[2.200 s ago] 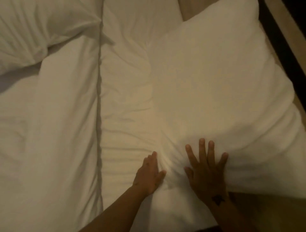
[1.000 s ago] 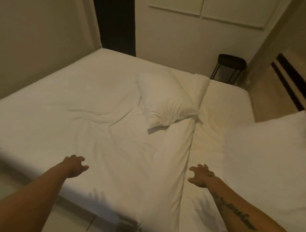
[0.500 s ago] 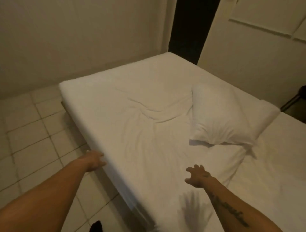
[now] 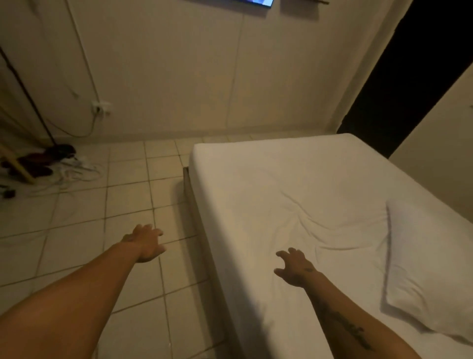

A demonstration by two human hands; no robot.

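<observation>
Both hands are empty with fingers spread: right hand (image 4: 294,267) above the bed (image 4: 256,179), left hand (image 4: 144,243) left of it.

Bedroom: white-sheeted bed (image 4: 294,184), pillow (image 4: 430,261), tiled floor (image 4: 76,217), wall-mounted screen (image 4: 256,2), wall socket (image 4: 101,106).

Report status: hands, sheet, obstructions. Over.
Left hand open, over floor tiles beside the bed. Right hand open, fingers spread over the sheet, holding nothing. Sheet creased mid-bed; pillow to the right, not in the way.
</observation>
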